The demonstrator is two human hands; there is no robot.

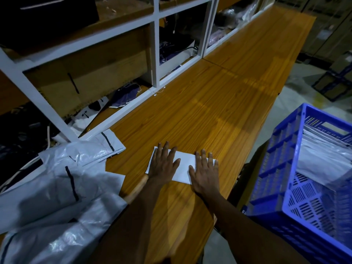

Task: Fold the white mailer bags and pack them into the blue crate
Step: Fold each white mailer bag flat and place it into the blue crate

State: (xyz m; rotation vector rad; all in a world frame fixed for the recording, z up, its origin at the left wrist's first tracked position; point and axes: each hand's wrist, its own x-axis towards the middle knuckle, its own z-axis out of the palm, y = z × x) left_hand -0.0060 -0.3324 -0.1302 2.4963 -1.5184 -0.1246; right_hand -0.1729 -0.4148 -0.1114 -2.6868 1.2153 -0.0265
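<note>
Both hands are flat on a folded white mailer bag [182, 165] that lies on the wooden table [219, 103], roughly in the middle of the near end. The left hand [163, 164] presses on the left part of it with fingers straight and spread, and the right hand [204, 171] does the same on the right end, palm down, nothing gripped. The bag is a small rectangle at this point, edges lined up pretty neatly.

Off to the left there's a loose pile of unfolded mailer bags [57, 187], crinkly and overlapping, spilling off the table edge. A wooden stick [136, 189] pokes out from under the left forearm, touching the pile I think, though the arm covers part of it.

The blue crate [285, 178] sits to the right, beside the table, with some white bags [322, 157] already inside against its far wall.

Behind the table is a white-framed shelf [155, 44] full of dark clutter.
</note>
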